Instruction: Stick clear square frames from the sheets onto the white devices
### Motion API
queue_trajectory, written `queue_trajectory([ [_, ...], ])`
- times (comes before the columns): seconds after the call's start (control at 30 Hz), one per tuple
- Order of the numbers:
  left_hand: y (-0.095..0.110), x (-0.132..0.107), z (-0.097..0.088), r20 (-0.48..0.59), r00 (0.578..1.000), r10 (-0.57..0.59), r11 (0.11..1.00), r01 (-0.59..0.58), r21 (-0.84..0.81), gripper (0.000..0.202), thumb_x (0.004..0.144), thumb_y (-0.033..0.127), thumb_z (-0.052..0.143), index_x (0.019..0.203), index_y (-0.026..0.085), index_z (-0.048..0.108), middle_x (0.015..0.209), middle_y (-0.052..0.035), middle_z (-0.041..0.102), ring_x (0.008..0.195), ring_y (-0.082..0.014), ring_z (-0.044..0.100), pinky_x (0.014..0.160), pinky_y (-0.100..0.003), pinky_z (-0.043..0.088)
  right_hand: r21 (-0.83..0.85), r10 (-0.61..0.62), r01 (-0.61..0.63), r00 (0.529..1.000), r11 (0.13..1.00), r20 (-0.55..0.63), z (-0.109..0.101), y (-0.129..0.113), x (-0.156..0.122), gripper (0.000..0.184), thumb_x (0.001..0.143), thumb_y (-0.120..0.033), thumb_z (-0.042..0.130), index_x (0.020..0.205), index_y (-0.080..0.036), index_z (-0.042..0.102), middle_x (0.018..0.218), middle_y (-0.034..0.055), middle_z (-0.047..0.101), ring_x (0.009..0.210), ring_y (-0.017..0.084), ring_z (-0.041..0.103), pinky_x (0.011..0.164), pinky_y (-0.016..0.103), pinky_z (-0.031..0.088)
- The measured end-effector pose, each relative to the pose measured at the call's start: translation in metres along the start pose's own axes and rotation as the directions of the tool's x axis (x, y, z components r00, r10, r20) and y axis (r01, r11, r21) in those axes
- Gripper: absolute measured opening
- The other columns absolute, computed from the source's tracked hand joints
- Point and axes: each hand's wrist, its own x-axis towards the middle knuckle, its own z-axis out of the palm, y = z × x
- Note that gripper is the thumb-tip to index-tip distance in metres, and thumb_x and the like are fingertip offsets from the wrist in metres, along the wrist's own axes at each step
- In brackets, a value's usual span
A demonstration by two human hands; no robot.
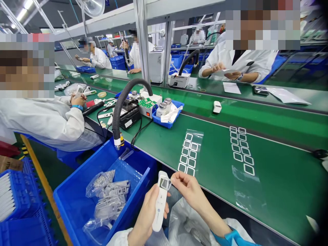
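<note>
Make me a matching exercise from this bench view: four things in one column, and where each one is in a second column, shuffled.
Things:
1. White device
2. Bagged grey parts
3. Sheet of white frames
4. Black hose

Places:
A. Lying on the green bench
B. In the left hand
C. In the blue bin
D. Arching over the bench edge

Pairs: 1-B, 2-C, 3-A, 4-D

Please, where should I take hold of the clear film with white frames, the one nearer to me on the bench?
Pinch the film at its far end, where it looks bare, coming from above with your right hand. The film lies flat on the green bench, and that end seems free of frames, so your fingers would likely avoid them.
</note>
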Motion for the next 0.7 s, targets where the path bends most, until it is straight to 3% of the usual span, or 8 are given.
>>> queue_trajectory([
  [0.2, -0.002, 0.001, 0.001, 0.006, 1.000, -0.014, 1.000, 0.015, -0.020, 0.067, 0.078, 0.070, 0.058, 0.101, 0.008, 0.060, 0.059, -0.0045, 0.059, 0.046, -0.0116, 0.050, 0.043, -0.020, 0.040, -0.130, -0.065, 0.070, 0.997, 0.989, 0.041, 0.004, 0.004, 0.001, 0.034, 0.090, -0.044, 0.052, 0.077, -0.014, 0.057, 0.060, -0.0023, 0.043, 0.055, 0.010, 0.035, 0.053, 0.024, 0.030],
  [0.3, 0.000, 0.000, 0.002, 0.010, 1.000, -0.017, 1.000, 0.017, -0.026, 0.066, 0.078, 0.070, 0.057, 0.098, 0.008, 0.059, 0.057, -0.0039, 0.058, 0.045, -0.0110, 0.049, 0.043, -0.020, 0.038, -0.275, -0.228, 0.220, 0.974, 0.936, 0.004, 0.006, 0.011, -0.003, 0.030, 0.095, -0.037, 0.049, 0.079, -0.014, 0.060, 0.060, -0.0018, 0.044, 0.054, 0.010, 0.038, 0.053, 0.024, 0.031],
  [0.37, 0.000, 0.000, 0.003, 0.014, 1.000, 0.009, 0.999, -0.009, -0.038, 0.063, 0.080, 0.070, 0.055, 0.095, 0.008, 0.059, 0.057, -0.0037, 0.057, 0.044, -0.0105, 0.048, 0.042, -0.019, 0.037, -0.436, -0.445, 0.403, 0.896, 0.805, 0.008, 0.007, 0.017, -0.008, 0.022, 0.097, -0.027, 0.048, 0.090, -0.014, 0.065, 0.066, 0.0002, 0.049, 0.057, 0.010, 0.043, 0.054, 0.024, 0.034],
  [0.43, -0.001, 0.001, 0.004, 0.022, 0.999, 0.034, 0.998, -0.033, -0.044, 0.059, 0.084, 0.068, 0.052, 0.095, 0.010, 0.057, 0.056, -0.0030, 0.057, 0.044, -0.0101, 0.048, 0.042, -0.019, 0.036, -0.591, -0.634, 0.541, 0.771, 0.598, 0.064, 0.006, 0.024, -0.013, 0.020, 0.095, -0.018, 0.049, 0.107, -0.015, 0.065, 0.072, 0.0018, 0.052, 0.059, 0.011, 0.046, 0.055, 0.025, 0.035],
  [0.5, -0.003, 0.002, 0.004, 0.030, 0.998, 0.047, 0.999, -0.046, -0.028, 0.057, 0.086, 0.067, 0.048, 0.094, 0.011, 0.055, 0.055, -0.0022, 0.056, 0.042, -0.0097, 0.047, 0.042, -0.019, 0.035, -0.674, -0.715, 0.593, 0.686, 0.440, 0.137, 0.004, 0.029, -0.017, 0.029, 0.093, -0.013, 0.052, 0.120, -0.015, 0.061, 0.073, 0.0022, 0.052, 0.060, 0.012, 0.046, 0.054, 0.026, 0.035],
  [0.53, -0.004, 0.003, 0.004, 0.033, 0.998, 0.050, 0.999, -0.050, -0.015, 0.057, 0.087, 0.067, 0.047, 0.093, 0.011, 0.055, 0.054, -0.0020, 0.056, 0.042, -0.0094, 0.046, 0.041, -0.019, 0.035, -0.678, -0.721, 0.606, 0.674, 0.416, 0.160, 0.003, 0.030, -0.018, 0.033, 0.092, -0.012, 0.053, 0.124, -0.016, 0.059, 0.073, 0.0022, 0.052, 0.060, 0.012, 0.046, 0.055, 0.026, 0.036],
  [0.6, -0.004, 0.003, 0.004, 0.031, 0.998, 0.055, 0.998, -0.055, 0.012, 0.057, 0.088, 0.067, 0.046, 0.091, 0.011, 0.055, 0.055, -0.0021, 0.055, 0.042, -0.0093, 0.047, 0.041, -0.019, 0.036, -0.612, -0.694, 0.615, 0.705, 0.496, 0.146, -0.002, 0.029, -0.018, 0.035, 0.093, -0.012, 0.051, 0.126, -0.019, 0.059, 0.078, 0.0034, 0.055, 0.066, 0.013, 0.051, 0.059, 0.026, 0.041],
  [0.7, 0.000, 0.003, 0.006, 0.063, 0.997, 0.042, 0.996, -0.047, 0.078, 0.057, 0.089, 0.067, 0.043, 0.089, 0.011, 0.055, 0.059, -0.0026, 0.056, 0.043, -0.0088, 0.047, 0.041, -0.018, 0.036, -0.408, -0.580, 0.532, 0.815, 0.742, 0.007, -0.009, 0.021, -0.011, 0.028, 0.096, -0.018, 0.050, 0.121, -0.021, 0.062, 0.101, 0.0079, 0.060, 0.093, 0.016, 0.059, 0.079, 0.029, 0.049],
])
